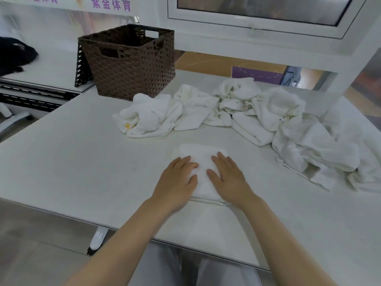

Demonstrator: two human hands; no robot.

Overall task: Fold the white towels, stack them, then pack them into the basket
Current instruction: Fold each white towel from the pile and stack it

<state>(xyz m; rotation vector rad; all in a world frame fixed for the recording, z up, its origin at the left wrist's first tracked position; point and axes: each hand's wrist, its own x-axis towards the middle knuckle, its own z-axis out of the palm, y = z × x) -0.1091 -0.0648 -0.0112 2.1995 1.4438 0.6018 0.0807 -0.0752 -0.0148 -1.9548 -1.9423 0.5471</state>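
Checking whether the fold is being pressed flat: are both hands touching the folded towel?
Touching. The head view shows the left hand and right hand lying palm down with straight fingers on the folded towel, no gap visible.

My 2 forearms are bare to the frame's bottom edge, no sleeves showing. My left hand [176,181] and right hand [228,176] wear no rings. Light grey trousers [208,273] cover my legs.

Soft, even daylight, faint shadows; wide-angle bending at the edges, slight overall blur, window [263,9] hazy.
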